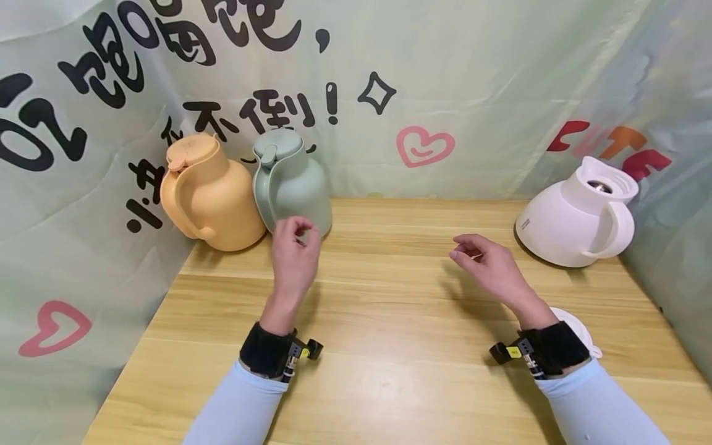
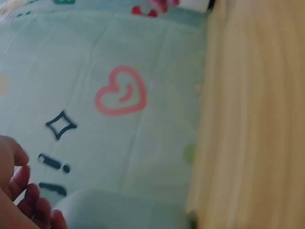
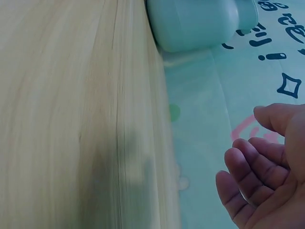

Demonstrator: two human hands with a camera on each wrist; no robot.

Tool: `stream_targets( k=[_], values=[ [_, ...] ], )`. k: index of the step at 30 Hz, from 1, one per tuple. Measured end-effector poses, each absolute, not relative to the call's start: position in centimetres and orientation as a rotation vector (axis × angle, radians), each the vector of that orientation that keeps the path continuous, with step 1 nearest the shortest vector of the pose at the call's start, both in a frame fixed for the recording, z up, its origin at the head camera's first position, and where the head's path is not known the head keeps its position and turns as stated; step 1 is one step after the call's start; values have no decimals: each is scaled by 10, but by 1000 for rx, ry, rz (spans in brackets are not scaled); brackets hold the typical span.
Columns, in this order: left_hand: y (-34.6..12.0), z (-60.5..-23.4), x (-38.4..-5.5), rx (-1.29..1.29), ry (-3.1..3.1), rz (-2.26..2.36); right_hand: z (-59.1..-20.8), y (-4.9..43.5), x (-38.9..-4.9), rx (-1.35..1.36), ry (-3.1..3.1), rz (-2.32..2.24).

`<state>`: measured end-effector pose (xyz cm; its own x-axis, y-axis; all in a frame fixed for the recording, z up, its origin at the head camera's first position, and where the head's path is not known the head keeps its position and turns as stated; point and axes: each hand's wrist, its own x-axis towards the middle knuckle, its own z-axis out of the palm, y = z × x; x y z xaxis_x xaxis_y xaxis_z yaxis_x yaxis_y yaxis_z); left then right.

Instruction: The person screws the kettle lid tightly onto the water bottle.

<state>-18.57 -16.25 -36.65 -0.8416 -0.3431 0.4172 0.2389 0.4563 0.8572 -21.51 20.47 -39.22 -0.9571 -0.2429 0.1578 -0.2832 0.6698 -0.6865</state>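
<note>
Both left hand (image 1: 296,256) and right hand (image 1: 495,269) are held loosely curled, empty.
A green jug (image 1: 305,182) is partly blocked by the left; near a white jug (image 1: 556,222), a white disc (image 1: 576,325) by the right wristband (image 1: 563,347).

I lose part of the green jug (image 1: 306,185) behind the left hand (image 1: 296,250), part of a white disc (image 1: 578,325) under the right wristband (image 1: 559,348).
</note>
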Motion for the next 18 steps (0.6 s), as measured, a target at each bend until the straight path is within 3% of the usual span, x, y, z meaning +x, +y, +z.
stream_targets(
  k=[8, 18],
  values=[
    [-141, -394, -182, -53, -2528, -1263, -391, 225, -211, 344, -2707, 1139],
    [-133, -415, -183, -194, -2731, -961, -364, 277, -218, -74, -2477, 1121]
  ],
)
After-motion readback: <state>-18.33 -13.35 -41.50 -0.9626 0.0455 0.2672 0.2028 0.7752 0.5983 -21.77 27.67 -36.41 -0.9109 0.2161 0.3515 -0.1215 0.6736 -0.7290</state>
